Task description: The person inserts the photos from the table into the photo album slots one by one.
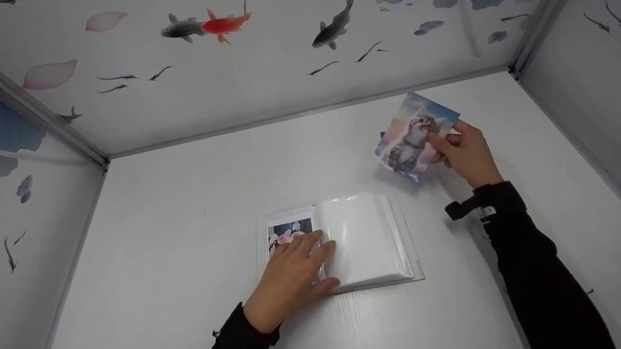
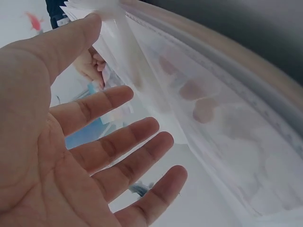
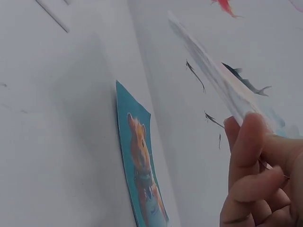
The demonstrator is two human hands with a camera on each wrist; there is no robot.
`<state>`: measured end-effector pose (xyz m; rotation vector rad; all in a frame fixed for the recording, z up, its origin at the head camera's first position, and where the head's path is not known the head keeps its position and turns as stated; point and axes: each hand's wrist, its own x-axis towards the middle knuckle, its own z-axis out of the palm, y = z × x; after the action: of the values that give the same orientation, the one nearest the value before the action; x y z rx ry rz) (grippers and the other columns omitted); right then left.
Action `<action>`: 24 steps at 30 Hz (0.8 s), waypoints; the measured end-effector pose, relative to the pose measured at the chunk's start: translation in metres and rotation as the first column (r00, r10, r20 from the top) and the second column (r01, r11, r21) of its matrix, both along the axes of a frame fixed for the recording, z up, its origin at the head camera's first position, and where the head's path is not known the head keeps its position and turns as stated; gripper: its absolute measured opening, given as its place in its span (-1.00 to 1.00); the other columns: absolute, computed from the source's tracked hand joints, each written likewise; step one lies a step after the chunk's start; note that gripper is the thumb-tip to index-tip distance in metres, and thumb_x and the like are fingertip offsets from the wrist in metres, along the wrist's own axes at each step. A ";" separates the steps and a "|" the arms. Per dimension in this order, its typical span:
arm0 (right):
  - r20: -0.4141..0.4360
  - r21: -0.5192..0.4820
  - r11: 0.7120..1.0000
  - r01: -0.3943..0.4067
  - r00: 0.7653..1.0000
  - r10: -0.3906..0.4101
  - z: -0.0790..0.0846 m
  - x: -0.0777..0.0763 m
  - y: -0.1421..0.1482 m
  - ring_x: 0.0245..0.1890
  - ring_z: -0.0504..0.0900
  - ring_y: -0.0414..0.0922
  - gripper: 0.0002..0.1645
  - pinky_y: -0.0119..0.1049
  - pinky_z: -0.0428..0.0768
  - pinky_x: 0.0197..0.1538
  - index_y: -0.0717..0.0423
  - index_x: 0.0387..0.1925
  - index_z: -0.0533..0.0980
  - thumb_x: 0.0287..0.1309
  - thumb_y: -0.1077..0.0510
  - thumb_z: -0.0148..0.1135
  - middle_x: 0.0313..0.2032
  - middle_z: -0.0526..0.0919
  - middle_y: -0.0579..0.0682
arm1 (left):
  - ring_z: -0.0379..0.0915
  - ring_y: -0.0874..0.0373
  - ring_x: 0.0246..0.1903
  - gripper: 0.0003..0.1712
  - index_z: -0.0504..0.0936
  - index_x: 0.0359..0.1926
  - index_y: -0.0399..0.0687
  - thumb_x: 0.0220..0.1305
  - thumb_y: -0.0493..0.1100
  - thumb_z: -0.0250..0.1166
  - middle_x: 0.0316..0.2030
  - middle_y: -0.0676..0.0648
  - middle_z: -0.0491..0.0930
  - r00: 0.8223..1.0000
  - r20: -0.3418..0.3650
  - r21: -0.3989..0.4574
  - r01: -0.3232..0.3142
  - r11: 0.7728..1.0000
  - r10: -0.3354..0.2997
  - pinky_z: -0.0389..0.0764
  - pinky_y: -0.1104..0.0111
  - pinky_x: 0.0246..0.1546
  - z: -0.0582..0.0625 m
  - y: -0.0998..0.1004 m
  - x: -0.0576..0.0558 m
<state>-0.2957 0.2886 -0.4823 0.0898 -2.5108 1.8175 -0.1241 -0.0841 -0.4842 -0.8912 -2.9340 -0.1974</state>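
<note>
A small photo album (image 1: 362,240) lies open on the white table, with a clear pocket page on its right side and a flower picture (image 1: 294,228) on its left. My left hand (image 1: 291,278) rests on the left page near the fold, fingers spread; in the left wrist view its straight fingers are beside the translucent pages (image 2: 222,123). To the album's upper right, my right hand (image 1: 467,151) pinches a kitten picture card (image 1: 410,140) by its right edge, tilted above the table. In the right wrist view that card (image 3: 208,64) appears nearly edge-on.
Another picture card (image 3: 144,161), showing an orange animal on teal, lies on the table; in the head view the kitten card hides most of it. White panels (image 1: 266,93) printed with fish and petals stand at the back and both sides of the table (image 1: 163,241).
</note>
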 end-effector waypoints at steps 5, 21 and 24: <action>0.019 0.093 0.996 -0.008 1.000 0.006 -0.011 -0.008 0.001 -0.39 0.73 -0.25 -0.54 -0.38 0.64 -0.25 0.11 0.01 0.58 0.23 -0.11 0.36 -0.36 0.79 -0.09 | 0.45 -0.04 0.30 -0.21 0.46 0.36 0.06 0.26 0.36 0.26 0.38 -0.14 0.41 0.999 -0.031 0.011 0.041 0.999 -0.040 0.56 0.03 0.16 -0.004 0.007 -0.002; 0.009 0.049 0.995 -0.084 0.996 0.084 -0.019 -0.010 -0.002 -0.43 0.77 -0.16 -0.59 -0.38 0.70 -0.29 0.18 0.00 0.54 0.35 -0.07 0.23 -0.40 0.80 -0.02 | 0.12 -0.18 0.50 -0.17 0.31 0.48 -0.01 0.41 0.39 0.01 0.49 -0.32 0.18 0.997 0.003 -0.048 0.082 0.995 -0.082 0.39 0.07 0.37 -0.015 0.027 -0.006; 0.033 0.044 0.994 -0.098 0.995 0.096 -0.020 -0.009 -0.004 -0.39 0.78 -0.15 -0.57 -0.36 0.71 -0.24 0.18 0.01 0.54 0.30 -0.05 0.29 -0.36 0.80 -0.01 | 0.09 -0.19 0.51 -0.18 0.31 0.49 0.01 0.41 0.39 0.00 0.51 -0.31 0.14 0.997 0.029 -0.038 0.073 0.997 -0.072 0.36 0.06 0.39 -0.016 0.028 -0.005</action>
<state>-0.3046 0.2850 -0.5024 0.1905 -2.6129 1.8095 -0.1290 -0.0560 -0.5001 -1.0099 -2.9422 -0.1585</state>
